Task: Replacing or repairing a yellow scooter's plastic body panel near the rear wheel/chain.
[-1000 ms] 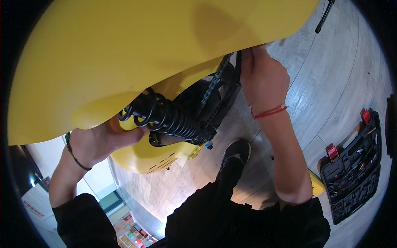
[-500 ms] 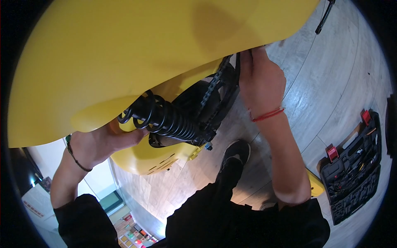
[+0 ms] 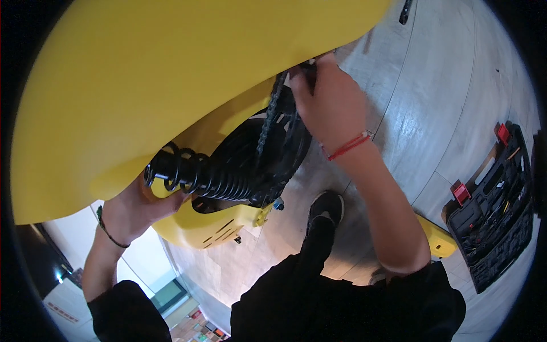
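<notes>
The right hand point(image 3: 333, 100) is closed on the chain point(image 3: 269, 122) under the yellow body panel point(image 3: 171, 74), which hides the left hand point(image 3: 139, 208) (grip unclear), beside the coil spring point(image 3: 199, 176) and open toolcase point(image 3: 496, 199).

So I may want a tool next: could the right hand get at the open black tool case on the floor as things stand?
Probably yes, once it lets go. The right hand is up at the black chain under the yellow body panel, while the tool case lies open on that same side with nothing between them.

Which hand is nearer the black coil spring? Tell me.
Left. The left hand is right under the spring, touching or nearly so; the right hand is up by the chain.
</notes>
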Demonstrator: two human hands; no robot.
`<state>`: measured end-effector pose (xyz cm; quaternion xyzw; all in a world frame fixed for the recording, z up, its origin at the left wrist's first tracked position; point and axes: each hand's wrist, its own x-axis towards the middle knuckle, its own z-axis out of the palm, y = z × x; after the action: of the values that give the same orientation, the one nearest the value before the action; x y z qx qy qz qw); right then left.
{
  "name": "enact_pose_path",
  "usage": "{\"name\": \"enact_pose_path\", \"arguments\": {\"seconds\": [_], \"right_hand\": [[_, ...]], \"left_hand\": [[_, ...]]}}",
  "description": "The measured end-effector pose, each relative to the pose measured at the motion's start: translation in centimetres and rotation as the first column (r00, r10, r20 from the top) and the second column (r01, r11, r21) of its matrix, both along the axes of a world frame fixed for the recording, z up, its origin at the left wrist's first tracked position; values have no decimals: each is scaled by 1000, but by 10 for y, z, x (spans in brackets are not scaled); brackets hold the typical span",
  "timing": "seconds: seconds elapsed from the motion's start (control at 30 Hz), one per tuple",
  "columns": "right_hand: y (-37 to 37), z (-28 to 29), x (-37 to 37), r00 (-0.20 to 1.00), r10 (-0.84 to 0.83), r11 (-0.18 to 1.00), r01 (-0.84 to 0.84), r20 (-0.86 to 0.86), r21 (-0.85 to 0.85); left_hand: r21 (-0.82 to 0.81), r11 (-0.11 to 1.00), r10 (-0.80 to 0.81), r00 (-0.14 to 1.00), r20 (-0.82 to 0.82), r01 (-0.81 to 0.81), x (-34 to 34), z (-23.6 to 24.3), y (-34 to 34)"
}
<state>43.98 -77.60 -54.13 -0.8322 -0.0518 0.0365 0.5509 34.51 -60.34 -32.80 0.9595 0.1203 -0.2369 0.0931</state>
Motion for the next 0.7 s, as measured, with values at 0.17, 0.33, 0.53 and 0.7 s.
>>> {"name": "enact_pose_path", "arguments": {"seconds": [0.17, 0.33, 0.53, 0.7], "right_hand": [[3, -6, -1, 997, -37, 995, 31, 64, 94], [2, -5, 0, 968, -96, 992, 72, 233, 108], [0, -9, -1, 955, -105, 990, 75, 276, 116], [1, -2, 2, 976, -80, 997, 75, 201, 35]], "left_hand": [[3, 999, 45, 999, -16, -45, 0, 4, 0], [74, 997, -13, 999, -51, 16, 1, 7, 4], [30, 993, 112, 993, -47, -111, -2, 10, -2], [129, 964, -226, 972, -68, 233, -8, 13, 19]]}}
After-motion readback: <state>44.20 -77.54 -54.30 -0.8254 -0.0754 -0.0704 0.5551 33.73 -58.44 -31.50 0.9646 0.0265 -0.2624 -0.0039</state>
